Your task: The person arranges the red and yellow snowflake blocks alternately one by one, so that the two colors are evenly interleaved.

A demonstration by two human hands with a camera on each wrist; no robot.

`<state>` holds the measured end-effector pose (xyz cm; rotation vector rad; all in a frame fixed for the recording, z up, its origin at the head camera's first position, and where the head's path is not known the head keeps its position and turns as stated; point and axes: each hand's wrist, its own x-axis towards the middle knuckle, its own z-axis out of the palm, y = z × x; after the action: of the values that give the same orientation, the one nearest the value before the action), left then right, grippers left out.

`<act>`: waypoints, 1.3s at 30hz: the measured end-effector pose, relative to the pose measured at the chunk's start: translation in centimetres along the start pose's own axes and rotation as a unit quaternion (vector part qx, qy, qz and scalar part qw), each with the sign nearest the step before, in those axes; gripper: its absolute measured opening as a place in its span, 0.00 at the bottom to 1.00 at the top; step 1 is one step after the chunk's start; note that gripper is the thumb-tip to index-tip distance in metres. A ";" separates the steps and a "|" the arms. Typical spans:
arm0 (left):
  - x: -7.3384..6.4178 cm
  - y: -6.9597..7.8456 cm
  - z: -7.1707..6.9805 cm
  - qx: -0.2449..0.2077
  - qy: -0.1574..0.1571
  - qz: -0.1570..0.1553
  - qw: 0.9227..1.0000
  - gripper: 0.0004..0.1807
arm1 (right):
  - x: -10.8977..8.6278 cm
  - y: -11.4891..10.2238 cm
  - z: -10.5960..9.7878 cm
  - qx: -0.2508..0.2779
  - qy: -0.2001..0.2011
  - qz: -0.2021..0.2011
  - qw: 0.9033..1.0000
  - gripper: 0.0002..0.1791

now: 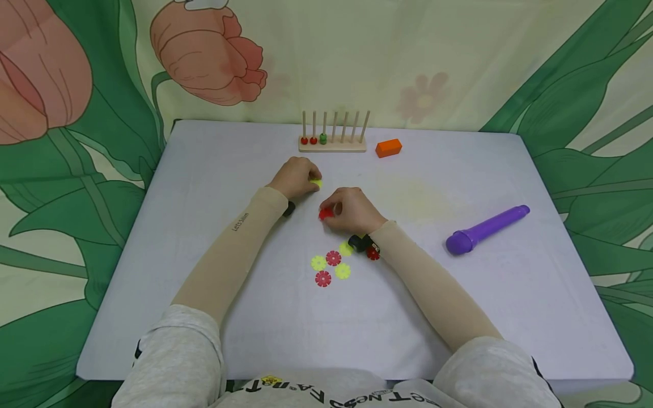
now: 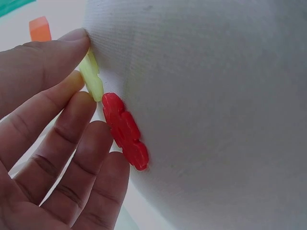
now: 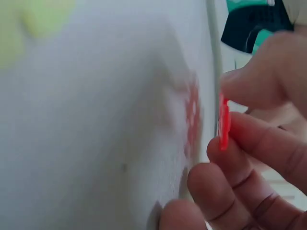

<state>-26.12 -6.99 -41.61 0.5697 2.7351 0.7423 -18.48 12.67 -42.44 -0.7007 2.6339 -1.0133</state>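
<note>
My left hand (image 1: 298,174) pinches a yellow flower-shaped disc (image 2: 91,76) between thumb and fingertips, close over the table. Just beyond those fingertips, in the left wrist view, a red notched disc (image 2: 125,132) lies on the surface. To the right and a little nearer the body, my right hand (image 1: 351,209) holds a red flower-shaped disc (image 3: 224,122) on edge between thumb and fingers. Behind it in the right wrist view shows a blurred red patch (image 3: 193,117) on the table. Nearer the body lie several loose red (image 1: 323,278) and yellow discs (image 1: 343,271), some partly hidden by the right wrist.
At the back stands a wooden peg rack (image 1: 333,146) with red and green beads on its left pegs. Beside it is an orange block (image 1: 389,148). A purple baton-like object (image 1: 487,229) lies on the right of the white table (image 1: 194,170).
</note>
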 end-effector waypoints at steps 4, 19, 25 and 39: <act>0.0 0.0 0.0 0.000 0.001 0.001 1.000 0.16 | 0.6 0.4 -0.3 -0.004 0.002 0.003 1.000 0.12; -0.1 0.0 0.1 -0.002 -0.004 -0.001 1.000 0.16 | 3.4 1.4 -1.0 0.003 0.018 0.053 0.998 0.15; 0.1 0.0 0.0 -0.004 -0.001 0.003 1.000 0.16 | 4.8 1.6 -1.4 -0.026 0.035 0.049 0.998 0.13; 0.4 -0.2 0.1 0.011 -0.007 0.009 1.000 0.17 | 6.2 1.6 -1.7 -0.033 0.039 0.075 0.996 0.14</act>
<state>-26.46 -6.92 -41.88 0.6032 2.7328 0.7113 -24.99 11.52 -42.58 -0.4768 2.7500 -0.9351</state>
